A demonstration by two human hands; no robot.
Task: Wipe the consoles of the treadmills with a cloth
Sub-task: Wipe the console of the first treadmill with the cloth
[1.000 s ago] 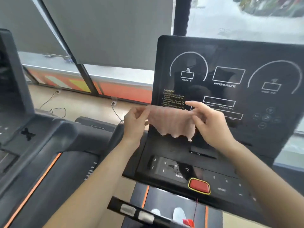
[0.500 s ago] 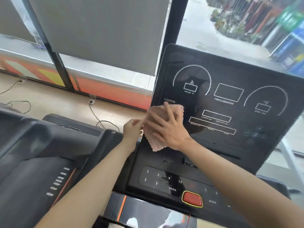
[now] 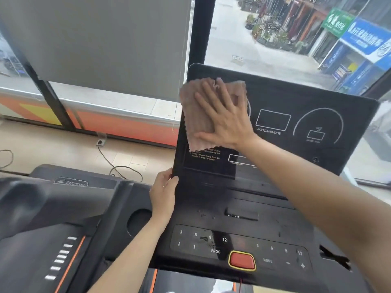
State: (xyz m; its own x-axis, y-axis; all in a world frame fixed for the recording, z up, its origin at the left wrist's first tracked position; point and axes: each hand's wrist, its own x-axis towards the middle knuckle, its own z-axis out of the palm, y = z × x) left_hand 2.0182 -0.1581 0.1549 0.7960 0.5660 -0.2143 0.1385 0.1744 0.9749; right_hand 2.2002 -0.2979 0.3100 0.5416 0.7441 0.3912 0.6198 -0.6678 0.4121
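the right hand (image 3: 224, 117), fingers spread flat, presses 1 soft ribbed pink cloth (image 3: 197, 115) at 11 o'clock on the glossy black console (image 3: 306, 98), whose edge the left hand (image 3: 163, 193) pinches at 7 o'clock.

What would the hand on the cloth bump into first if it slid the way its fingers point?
Probably nothing: the right hand, flat on the cloth, points up-left, so it would slide off the top left corner of the console. The window post looks farther back.
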